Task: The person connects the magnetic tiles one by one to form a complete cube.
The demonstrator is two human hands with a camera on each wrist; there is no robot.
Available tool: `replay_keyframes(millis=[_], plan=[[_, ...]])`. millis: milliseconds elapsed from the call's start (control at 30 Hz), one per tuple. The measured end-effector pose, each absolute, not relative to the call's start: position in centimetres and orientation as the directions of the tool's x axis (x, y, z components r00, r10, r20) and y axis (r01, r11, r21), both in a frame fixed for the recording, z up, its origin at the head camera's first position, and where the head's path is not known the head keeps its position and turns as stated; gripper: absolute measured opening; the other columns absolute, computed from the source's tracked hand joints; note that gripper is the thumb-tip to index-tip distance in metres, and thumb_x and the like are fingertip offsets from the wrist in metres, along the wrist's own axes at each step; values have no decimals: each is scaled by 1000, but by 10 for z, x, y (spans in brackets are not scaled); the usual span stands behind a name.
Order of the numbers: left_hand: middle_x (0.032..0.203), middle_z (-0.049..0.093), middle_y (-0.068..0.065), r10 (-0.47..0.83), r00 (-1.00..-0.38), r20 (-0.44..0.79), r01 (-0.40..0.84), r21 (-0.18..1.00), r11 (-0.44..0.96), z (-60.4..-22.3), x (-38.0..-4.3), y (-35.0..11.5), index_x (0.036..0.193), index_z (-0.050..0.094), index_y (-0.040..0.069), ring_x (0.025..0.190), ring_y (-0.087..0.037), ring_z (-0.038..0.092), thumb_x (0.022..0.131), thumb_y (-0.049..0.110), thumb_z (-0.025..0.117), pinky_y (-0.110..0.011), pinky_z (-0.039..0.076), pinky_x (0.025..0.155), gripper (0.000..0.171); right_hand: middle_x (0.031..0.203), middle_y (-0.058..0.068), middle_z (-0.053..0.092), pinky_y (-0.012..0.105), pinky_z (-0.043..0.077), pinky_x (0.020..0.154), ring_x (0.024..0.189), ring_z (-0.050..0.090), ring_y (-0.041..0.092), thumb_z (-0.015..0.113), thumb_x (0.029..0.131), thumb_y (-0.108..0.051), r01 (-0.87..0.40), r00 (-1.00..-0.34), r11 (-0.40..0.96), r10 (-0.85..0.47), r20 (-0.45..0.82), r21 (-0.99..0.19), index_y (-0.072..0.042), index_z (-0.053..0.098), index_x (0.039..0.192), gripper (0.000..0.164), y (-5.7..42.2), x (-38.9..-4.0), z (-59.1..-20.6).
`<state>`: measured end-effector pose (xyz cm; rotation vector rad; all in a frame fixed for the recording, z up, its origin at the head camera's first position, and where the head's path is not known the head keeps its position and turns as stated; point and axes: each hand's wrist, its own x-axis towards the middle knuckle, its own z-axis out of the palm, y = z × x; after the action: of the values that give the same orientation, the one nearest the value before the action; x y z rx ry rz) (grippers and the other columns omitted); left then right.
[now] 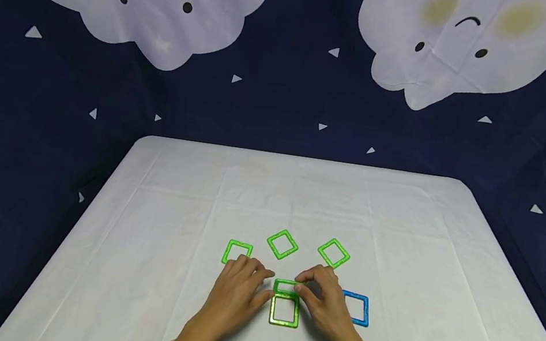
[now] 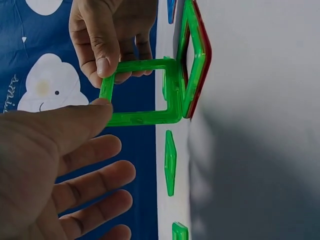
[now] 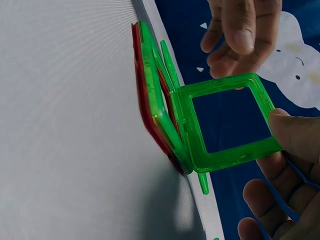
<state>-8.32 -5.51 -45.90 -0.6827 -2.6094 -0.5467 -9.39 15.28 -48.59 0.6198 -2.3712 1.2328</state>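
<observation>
A green square frame tile (image 1: pixel 285 287) stands on edge at the far side of a flat green square tile (image 1: pixel 283 323). Under the flat tile lies a red layer (image 2: pixel 205 70), seen in both wrist views. My right hand (image 1: pixel 328 300) pinches the upper edge of the standing tile between thumb and fingers. On the other side is my left hand (image 1: pixel 235 293), its fingers spread and relaxed. In the left wrist view, the left thumb (image 2: pixel 80 122) overlaps the standing tile's upper corner.
Three more green square tiles lie on the white table (image 1: pixel 159 271): one (image 1: pixel 225 251) partly behind the left hand, one (image 1: pixel 282 244) beyond it, one (image 1: pixel 333 253) beyond the right hand. A blue tile (image 1: pixel 365 310) sits right of the right hand, partly covered.
</observation>
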Motion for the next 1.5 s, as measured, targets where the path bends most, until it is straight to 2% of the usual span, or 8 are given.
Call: replay_keyframes(millis=[133,367,700,1133,1500], plan=[[91,62,10,389,-787,479,551,262,792,-456,-88,-51,97,70,22,90,-12,52,75,37,75,-29,37,77,27,81,-5,63,28,34,78,78,49,18,76,70,3,-568,-812,507,-212,544,-649,-15,63,88,29,153,-94,-487],[86,63,11,399,-751,527,579,235,780,-457,-94,-46,90,72,23,88,-12,53,73,38,77,-30,37,78,23,85,-9,62,27,34,79,81,49,14,75,75,-6,-569,-816,496,-247,522,-656,-20,63,91,25,157,-96,-489],[81,63,11,392,-755,525,574,242,782,-459,-95,-45,82,73,23,87,-11,53,75,36,76,-31,38,80,16,85,-13,61,26,34,80,81,49,11,76,73,-4,-553,-828,494,-235,510,-670,-22,63,90,29,157,-95,-490],[79,63,11,379,-750,542,570,239,786,-460,-94,-48,77,72,23,87,-11,54,76,37,75,-32,39,80,14,86,-12,62,26,35,78,80,49,14,77,72,-4,-559,-823,495,-233,519,-665,-22,64,91,29,157,-96,-489],[79,63,9,360,-733,577,575,242,782,-461,-90,-52,75,71,22,85,-13,54,72,34,78,-32,39,79,14,91,-5,63,27,39,76,87,48,8,75,77,-7,-505,-850,559,-188,492,-658,-18,63,97,26,160,-96,-483]])
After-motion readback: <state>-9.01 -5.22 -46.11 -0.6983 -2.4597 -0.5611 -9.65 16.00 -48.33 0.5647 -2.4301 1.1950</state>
